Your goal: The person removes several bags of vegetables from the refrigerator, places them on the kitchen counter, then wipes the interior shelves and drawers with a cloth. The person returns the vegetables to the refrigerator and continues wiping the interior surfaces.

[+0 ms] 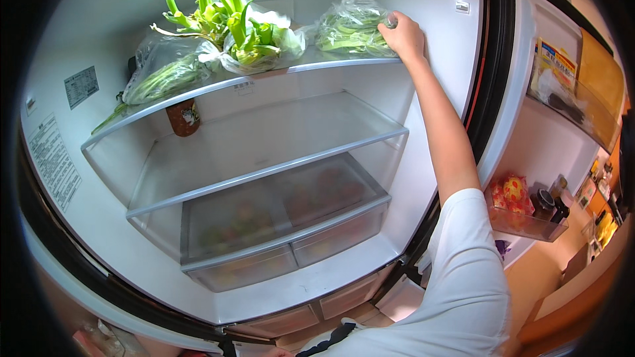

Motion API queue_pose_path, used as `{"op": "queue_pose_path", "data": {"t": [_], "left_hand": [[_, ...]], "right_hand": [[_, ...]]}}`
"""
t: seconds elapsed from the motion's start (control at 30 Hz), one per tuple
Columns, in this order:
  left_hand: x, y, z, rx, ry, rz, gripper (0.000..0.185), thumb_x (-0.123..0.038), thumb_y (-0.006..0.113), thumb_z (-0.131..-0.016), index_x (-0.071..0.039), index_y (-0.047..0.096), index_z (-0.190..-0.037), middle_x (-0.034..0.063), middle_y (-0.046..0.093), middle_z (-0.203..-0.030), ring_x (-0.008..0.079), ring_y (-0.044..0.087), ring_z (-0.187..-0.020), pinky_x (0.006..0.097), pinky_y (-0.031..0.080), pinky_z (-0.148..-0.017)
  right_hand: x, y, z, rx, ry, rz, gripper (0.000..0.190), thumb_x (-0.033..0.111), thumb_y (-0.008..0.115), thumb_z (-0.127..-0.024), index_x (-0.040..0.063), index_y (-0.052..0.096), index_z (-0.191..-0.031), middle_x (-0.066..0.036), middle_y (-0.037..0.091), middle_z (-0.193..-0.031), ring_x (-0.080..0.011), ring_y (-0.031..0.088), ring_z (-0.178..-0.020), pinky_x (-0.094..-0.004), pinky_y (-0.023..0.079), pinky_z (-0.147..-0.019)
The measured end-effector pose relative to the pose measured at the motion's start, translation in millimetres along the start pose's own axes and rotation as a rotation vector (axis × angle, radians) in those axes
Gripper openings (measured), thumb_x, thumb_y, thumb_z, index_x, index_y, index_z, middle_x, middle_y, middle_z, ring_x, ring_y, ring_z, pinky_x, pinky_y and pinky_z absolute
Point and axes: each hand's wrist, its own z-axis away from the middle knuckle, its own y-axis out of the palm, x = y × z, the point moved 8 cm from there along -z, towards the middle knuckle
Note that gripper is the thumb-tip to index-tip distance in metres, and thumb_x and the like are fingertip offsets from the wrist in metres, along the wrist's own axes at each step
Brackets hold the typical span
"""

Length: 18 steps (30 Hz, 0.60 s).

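At the right end of the top glass shelf (297,67), my right hand (407,34) grips the edge of a clear plastic bag of green vegetables (352,29), which look like flat beans. Its fingertips are partly hidden behind the bag. Left of that bag stands a bunch of leafy green stalks with cut tops (238,29), partly wrapped in plastic. Another clear bag with long thin green vegetables (168,74) lies farther left, some stems poking out past the shelf edge. Only a sliver of skin, perhaps my left hand (279,352), shows at the bottom edge.
A jar of reddish-brown contents (183,118) stands on the middle shelf (278,129). Below are frosted drawers (248,267) with blurred contents. The open right door holds a bin (526,223) of jars and a red-yellow package, and packets (555,69) higher up.
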Motion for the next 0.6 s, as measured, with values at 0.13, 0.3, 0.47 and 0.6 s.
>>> {"op": "queue_pose_path", "data": {"t": [0.13,0.3,0.47,0.6], "left_hand": [[-17.6,2.8,-7.8,0.012,0.003,0.062,0.030,-0.028,0.058,-0.098,-0.001,0.069,-0.093,0.0019,0.065,-0.082,0.0111,0.059,-0.076,0.0275,0.048,-0.067],[-57.1,7.1,-5.4,0.063,0.025,0.194,0.030,-0.028,0.057,-0.099,-0.001,0.070,-0.093,0.0025,0.067,-0.083,0.0111,0.061,-0.075,0.0265,0.049,-0.068],[-180.9,-26.9,10.5,-0.348,0.210,-0.196,0.025,-0.025,0.063,-0.093,-0.001,0.069,-0.099,0.0066,0.068,-0.078,0.0171,0.065,-0.074,0.0290,0.051,-0.069],[-338.9,-2.4,33.1,-0.628,0.563,-0.594,0.045,-0.018,0.068,-0.086,-0.002,0.054,-0.127,0.0153,0.065,-0.098,0.0269,0.063,-0.094,0.0344,0.047,-0.086]], "right_hand": [[-4.8,-29.3,14.3,-0.216,-0.001,-0.170,0.025,0.028,0.073,-0.072,0.007,0.065,-0.085,-0.010,0.070,-0.081,-0.0354,0.066,-0.079,-0.0412,0.051,-0.069],[-12.6,-83.0,38.4,-0.533,-0.057,-0.524,0.020,0.012,0.071,-0.070,0.002,0.056,-0.077,-0.008,0.058,-0.066,-0.0209,0.055,-0.059,-0.0317,0.046,-0.059],[-12.9,-138.1,86.9,-0.678,-0.126,-0.842,0.017,-0.002,0.061,-0.074,0.002,0.045,-0.068,0.007,0.043,-0.065,-0.0044,0.040,-0.059,-0.0228,0.032,-0.052],[-6.5,-174.5,154.7,-0.745,0.148,-1.030,0.004,0.000,0.053,-0.075,0.003,0.054,-0.077,0.003,0.049,-0.076,-0.0072,0.046,-0.072,-0.0247,0.038,-0.065]]}}
